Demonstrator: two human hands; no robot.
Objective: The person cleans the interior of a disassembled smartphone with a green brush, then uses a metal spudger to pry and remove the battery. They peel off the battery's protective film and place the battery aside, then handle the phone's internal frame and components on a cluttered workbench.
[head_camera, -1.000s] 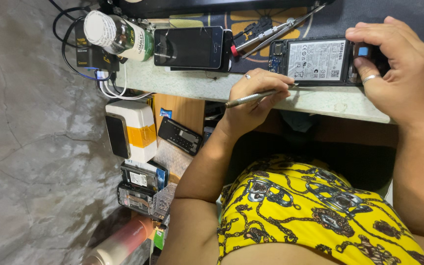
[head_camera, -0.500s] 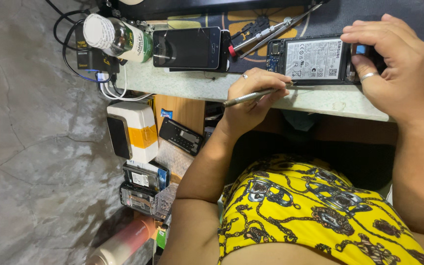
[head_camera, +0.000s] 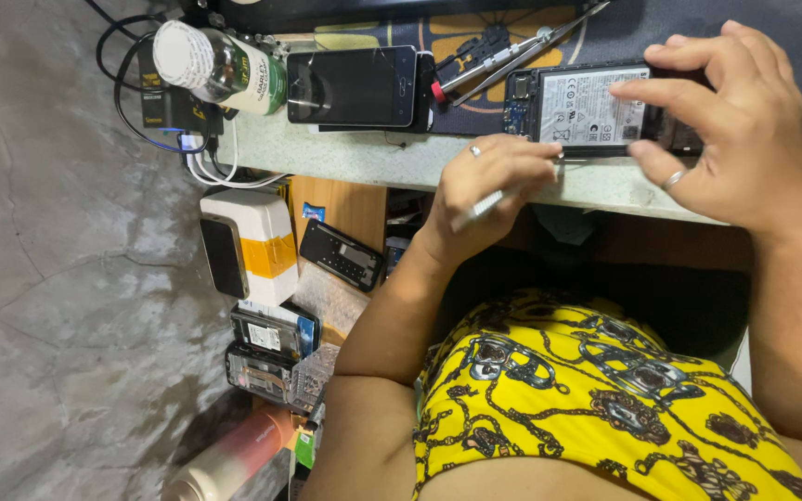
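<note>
The right hand [head_camera: 744, 139] grips the opened phone [head_camera: 596, 107]; beside the phone, the left hand [head_camera: 494, 181] pinches a metal tool [head_camera: 480, 206].

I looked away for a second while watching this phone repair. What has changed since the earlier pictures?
The left hand slid its thin silver tool up to the opened black phone; the right hand's fingers spread over its white-labelled battery. The intact black phone and white-capped green bottle stayed put.

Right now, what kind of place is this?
Probably a phone repair bench: an opened phone held in both hands, a spare phone beside it, screwdrivers on the mat.
</note>
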